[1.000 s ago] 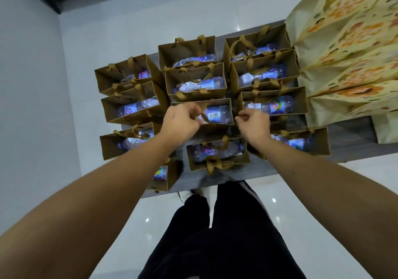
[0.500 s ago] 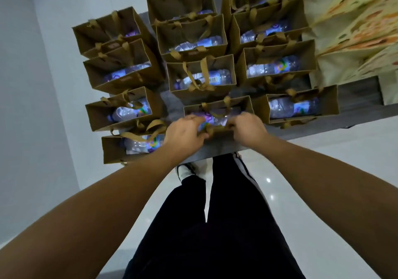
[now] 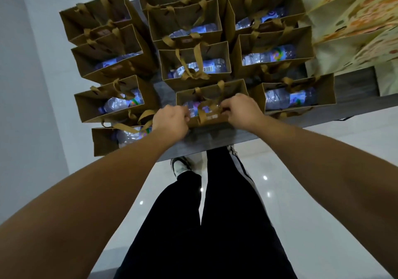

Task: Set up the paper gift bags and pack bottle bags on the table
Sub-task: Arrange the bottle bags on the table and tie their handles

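Observation:
Several brown paper gift bags with ribbon handles stand in three rows on the grey table (image 3: 355,97), each with a plastic water bottle lying inside. The nearest middle bag (image 3: 231,90) stands at the table's front edge with a bottle (image 3: 193,109) in it. My left hand (image 3: 171,122) grips that bag's near rim at its left end. My right hand (image 3: 242,110) grips the same rim at its right end. A ribbon handle (image 3: 203,111) droops between my hands.
Large cream bags with an orange print (image 3: 353,20) lie stacked at the table's right end. The leftmost front bag (image 3: 105,141) overhangs the table's near edge. Below are my dark trousers, a shoe (image 3: 179,165) and glossy white floor tiles.
My hands left the middle row's third bag and came down onto the front bag's near rim, which they now hold. The view has tipped down and closer to the table.

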The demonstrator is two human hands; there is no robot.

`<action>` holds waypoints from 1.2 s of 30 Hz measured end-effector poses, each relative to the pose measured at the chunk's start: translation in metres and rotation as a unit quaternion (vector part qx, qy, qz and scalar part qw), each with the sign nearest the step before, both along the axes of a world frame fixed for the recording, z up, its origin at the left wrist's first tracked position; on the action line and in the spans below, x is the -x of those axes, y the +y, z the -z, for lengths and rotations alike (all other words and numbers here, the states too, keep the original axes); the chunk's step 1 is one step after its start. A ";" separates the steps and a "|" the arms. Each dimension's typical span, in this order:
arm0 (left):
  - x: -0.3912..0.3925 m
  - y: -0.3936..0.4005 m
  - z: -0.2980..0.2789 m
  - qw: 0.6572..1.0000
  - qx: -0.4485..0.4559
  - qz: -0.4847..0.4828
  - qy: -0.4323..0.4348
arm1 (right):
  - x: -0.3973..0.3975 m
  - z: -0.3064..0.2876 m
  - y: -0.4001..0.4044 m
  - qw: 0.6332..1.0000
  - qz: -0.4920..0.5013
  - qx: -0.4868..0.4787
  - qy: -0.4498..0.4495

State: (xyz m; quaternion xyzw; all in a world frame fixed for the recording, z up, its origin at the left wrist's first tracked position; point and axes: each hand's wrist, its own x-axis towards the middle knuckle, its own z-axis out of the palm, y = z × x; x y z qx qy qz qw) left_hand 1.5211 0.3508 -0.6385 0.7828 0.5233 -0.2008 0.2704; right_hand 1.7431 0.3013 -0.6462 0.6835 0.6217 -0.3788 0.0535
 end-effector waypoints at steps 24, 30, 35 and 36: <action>-0.117 0.022 -0.032 0.995 0.015 0.017 -0.098 | -0.100 -0.027 -0.021 0.954 0.264 -0.145 -0.007; -0.155 0.043 -0.030 0.994 0.003 0.012 -0.109 | -0.150 -0.013 0.021 0.968 0.157 -0.138 -0.137; -0.168 0.052 -0.024 0.990 -0.010 -0.014 -0.137 | -0.171 -0.004 0.049 0.963 -0.050 -0.073 -0.253; -0.169 0.053 -0.023 0.990 -0.012 -0.018 -0.141 | -0.174 -0.001 0.054 0.960 -0.071 -0.072 -0.261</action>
